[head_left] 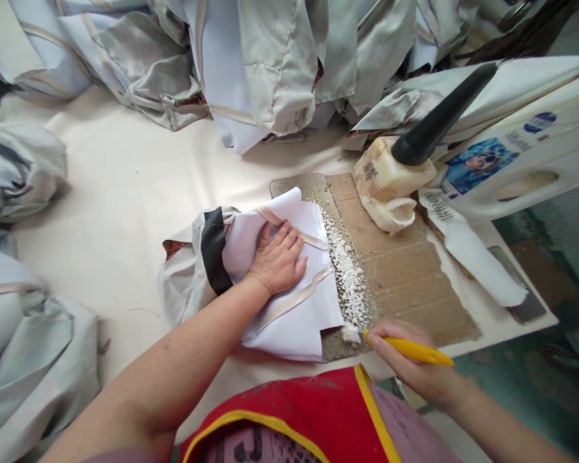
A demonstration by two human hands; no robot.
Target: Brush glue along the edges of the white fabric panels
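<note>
My left hand (pixel 280 260) lies flat with fingers spread on a white fabric piece (pixel 309 321) with beige tape strips. Grey cloth (pixel 183 276) and a black band (pixel 216 251) join it on the left. In my right hand (pixel 405 350) is a yellow-handled brush (pixel 417 350), its whitish bristles low at the near corner of the fabric. A strip of lumpy white paste (pixel 350 270) runs along the fabric's right edge, over a board. My right fingers wrap the handle close to the bristles.
Right of the fabric lie brown cardboard (pixel 405 276) and a cut-open, glue-stained container (pixel 390 183) with a black handle (pixel 444 116) standing in it. A large white jug (pixel 525 148) lies at far right. Heaps of grey and white sewn pieces (pixel 289 58) line the back and left.
</note>
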